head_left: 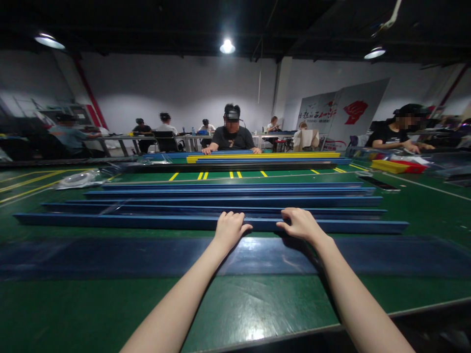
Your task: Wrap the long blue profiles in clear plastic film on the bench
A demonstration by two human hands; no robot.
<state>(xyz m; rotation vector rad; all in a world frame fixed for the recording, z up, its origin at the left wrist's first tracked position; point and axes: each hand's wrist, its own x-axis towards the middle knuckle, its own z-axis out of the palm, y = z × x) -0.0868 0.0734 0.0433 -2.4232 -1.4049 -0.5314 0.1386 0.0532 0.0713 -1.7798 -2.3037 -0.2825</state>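
The nearest long blue rail lies crosswise, parallel to the green bench's near edge, with the left hand and right hand slightly apart, equally near, fingers curled over its middle.

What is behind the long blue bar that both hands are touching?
Behind the near bar lie more blue bars in parallel rows. The left hand and right hand hide part of it.

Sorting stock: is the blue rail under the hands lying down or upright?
Lying down: the blue rail runs lengthwise along the green table, left hand and right hand on it.
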